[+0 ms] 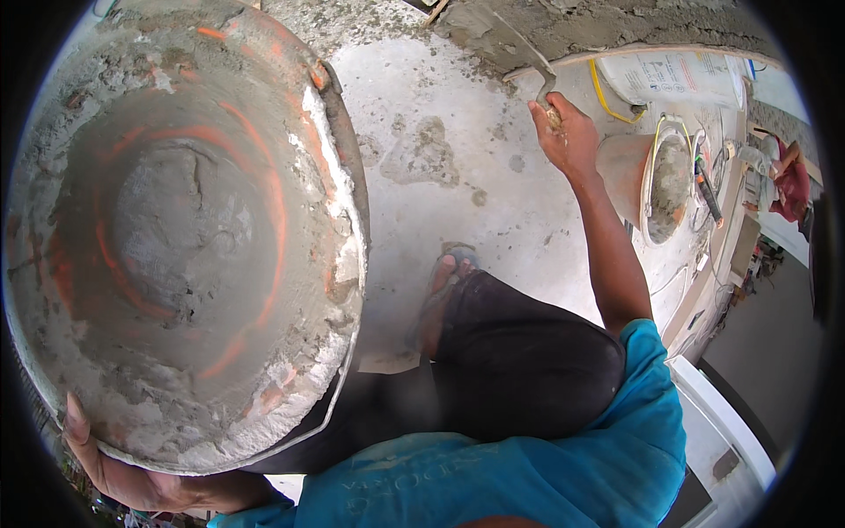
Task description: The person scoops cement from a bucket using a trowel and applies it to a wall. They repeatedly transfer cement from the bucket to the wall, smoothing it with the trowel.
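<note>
A large orange bucket (176, 220), coated inside with grey mortar and holding a little at its bottom, is tilted toward me and fills the left of the view. My left hand (114, 466) grips its lower-left rim, fingers partly hidden behind it; a wire handle hangs along its lower-right edge. My right hand (563, 132) is closed round the handle of a pointed trowel (528, 53), its blade raised near a band of wet mortar (634, 22) at the top.
A second bucket (629, 180) holds mortar beside a tool with a black handle (709, 198). A white sack (669, 79) lies behind. A person in maroon (788, 189) is at far right. My knee and foot are on the splattered pale floor (414, 97).
</note>
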